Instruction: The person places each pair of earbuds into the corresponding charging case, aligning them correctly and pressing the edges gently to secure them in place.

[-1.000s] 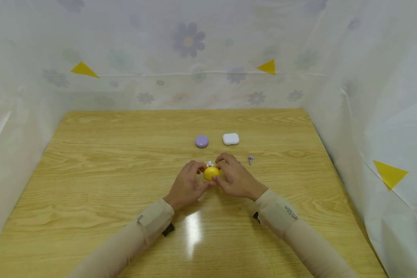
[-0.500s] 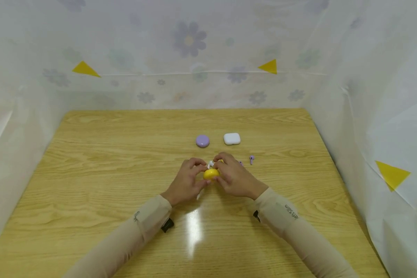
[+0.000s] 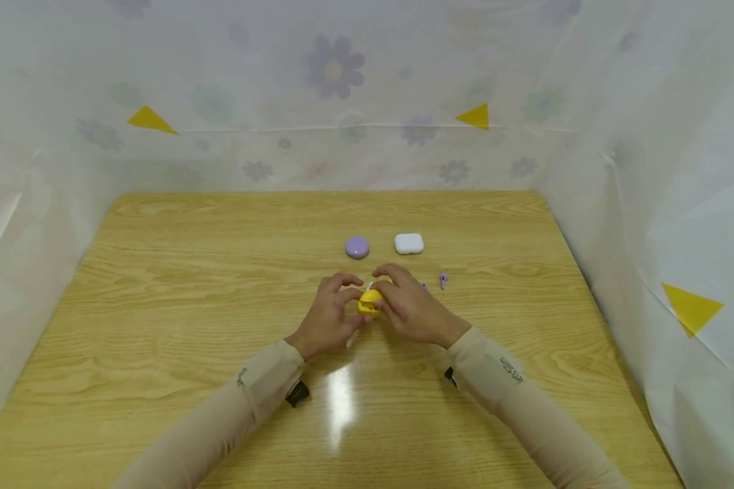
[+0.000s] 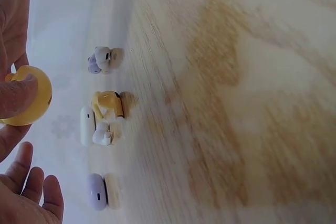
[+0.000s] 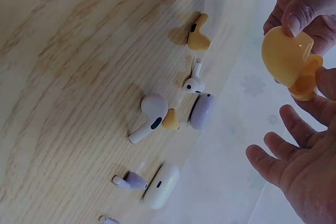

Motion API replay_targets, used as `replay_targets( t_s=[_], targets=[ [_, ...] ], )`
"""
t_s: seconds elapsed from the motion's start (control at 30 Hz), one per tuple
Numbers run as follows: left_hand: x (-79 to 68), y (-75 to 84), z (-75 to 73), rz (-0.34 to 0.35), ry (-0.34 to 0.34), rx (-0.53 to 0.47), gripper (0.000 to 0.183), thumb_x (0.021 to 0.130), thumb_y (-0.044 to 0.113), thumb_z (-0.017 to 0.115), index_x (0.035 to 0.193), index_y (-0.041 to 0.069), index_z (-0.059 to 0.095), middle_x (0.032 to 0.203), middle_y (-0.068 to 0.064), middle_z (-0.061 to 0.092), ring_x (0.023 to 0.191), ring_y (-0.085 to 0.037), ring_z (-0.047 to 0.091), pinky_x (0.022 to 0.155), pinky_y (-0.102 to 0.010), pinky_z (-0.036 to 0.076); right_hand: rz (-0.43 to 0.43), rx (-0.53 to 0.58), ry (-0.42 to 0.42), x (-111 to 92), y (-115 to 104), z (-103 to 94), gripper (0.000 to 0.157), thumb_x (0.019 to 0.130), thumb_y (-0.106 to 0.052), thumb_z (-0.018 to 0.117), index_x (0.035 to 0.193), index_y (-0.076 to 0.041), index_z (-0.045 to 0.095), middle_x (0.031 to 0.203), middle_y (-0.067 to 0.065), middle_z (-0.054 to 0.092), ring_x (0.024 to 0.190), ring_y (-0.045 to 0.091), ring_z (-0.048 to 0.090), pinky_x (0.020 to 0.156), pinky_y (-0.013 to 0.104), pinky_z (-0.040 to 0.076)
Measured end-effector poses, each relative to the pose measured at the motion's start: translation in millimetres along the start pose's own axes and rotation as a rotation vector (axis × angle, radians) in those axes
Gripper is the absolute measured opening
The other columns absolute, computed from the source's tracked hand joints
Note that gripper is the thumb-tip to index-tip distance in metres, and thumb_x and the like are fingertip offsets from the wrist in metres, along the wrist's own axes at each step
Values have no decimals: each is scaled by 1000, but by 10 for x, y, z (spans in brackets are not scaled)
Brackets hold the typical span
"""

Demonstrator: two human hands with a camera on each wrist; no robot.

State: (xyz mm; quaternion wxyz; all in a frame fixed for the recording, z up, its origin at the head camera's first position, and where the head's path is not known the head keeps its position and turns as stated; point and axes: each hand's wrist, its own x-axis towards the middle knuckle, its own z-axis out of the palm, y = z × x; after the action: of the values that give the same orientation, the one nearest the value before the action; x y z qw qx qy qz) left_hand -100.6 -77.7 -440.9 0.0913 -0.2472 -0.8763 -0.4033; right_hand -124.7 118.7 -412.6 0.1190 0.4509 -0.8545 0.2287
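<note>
A rounded yellow earbud case [image 3: 369, 303] is held between both hands, above the table. My left hand [image 3: 330, 318] grips it from the left, and my right hand [image 3: 414, 311] pinches its right side with thumb and finger. In the right wrist view the yellow case [image 5: 283, 56] stands partly open, its two halves parted. Below the hands lie loose earbuds: a white earbud [image 5: 154, 108], a smaller-looking white earbud [image 5: 193, 84], a yellow earbud [image 5: 198, 39] and another yellow earbud [image 5: 170, 120] partly hidden.
A round lavender case [image 3: 357, 247] and a white case [image 3: 408, 244] lie beyond the hands on the wooden table [image 3: 189, 272]. To the right is a lavender earbud [image 3: 443, 280], with another [image 3: 425, 287] beside the right hand. Pale sheeting [image 3: 220, 88] encloses the back and sides.
The yellow case has turned in the hands and its halves have come apart, showing a gap where a smooth rounded face showed before. The hands have shifted only slightly.
</note>
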Motion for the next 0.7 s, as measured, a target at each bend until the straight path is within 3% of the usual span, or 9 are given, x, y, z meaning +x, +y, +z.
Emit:
replay_targets(
  t_s=[0.23, 0.33, 0.47, 0.57, 0.7],
  targets=[
    [-2, 20, -5, -60, 26, -40, 30, 68, 13, 85, 93, 3, 73, 117, -15, 58, 110, -34, 49, 95, -48, 40, 26, -4, -25, 42, 26, 10, 15, 93, -7, 58, 104, 2, 62, 122, 25, 55, 116, 36, 54, 97, 47, 48],
    [0, 8, -8, -97, 27, -48, 29, 69, 15, 85, 92, 1, 72, 117, -15, 59, 112, -35, 49, 97, -50, 39, 77, 16, -38, 59, 36, -7, 19, 95, -9, 55, 109, 2, 61, 127, 26, 53, 119, 38, 52, 98, 49, 48],
    [-1, -40, -33, -174, 44, -41, 29, 70, 17, 84, 91, 0, 71, 118, -14, 60, 113, -35, 50, 98, -50, 39, 160, 10, 12, 70, 68, -45, 21, 96, -11, 55, 111, 3, 61, 129, 26, 53, 121, 39, 51, 100, 50, 46],
    [-6, -91, -69, -255, 64, -54, 30, 72, 17, 83, 90, -2, 70, 119, -14, 60, 113, -35, 50, 98, -48, 39, 174, -31, 54, 61, 108, -59, 16, 92, -10, 60, 104, 1, 63, 124, 24, 57, 118, 37, 53, 101, 49, 45],
    [-15, -147, -111, -340, 74, -96, 31, 73, 15, 82, 90, -6, 68, 121, -14, 58, 116, -36, 48, 101, -49, 37, 162, -65, -10, 8, 134, -38, 10, 88, -9, 66, 96, -4, 66, 121, 20, 60, 118, 37, 55, 102, 49, 46]
  ],
)
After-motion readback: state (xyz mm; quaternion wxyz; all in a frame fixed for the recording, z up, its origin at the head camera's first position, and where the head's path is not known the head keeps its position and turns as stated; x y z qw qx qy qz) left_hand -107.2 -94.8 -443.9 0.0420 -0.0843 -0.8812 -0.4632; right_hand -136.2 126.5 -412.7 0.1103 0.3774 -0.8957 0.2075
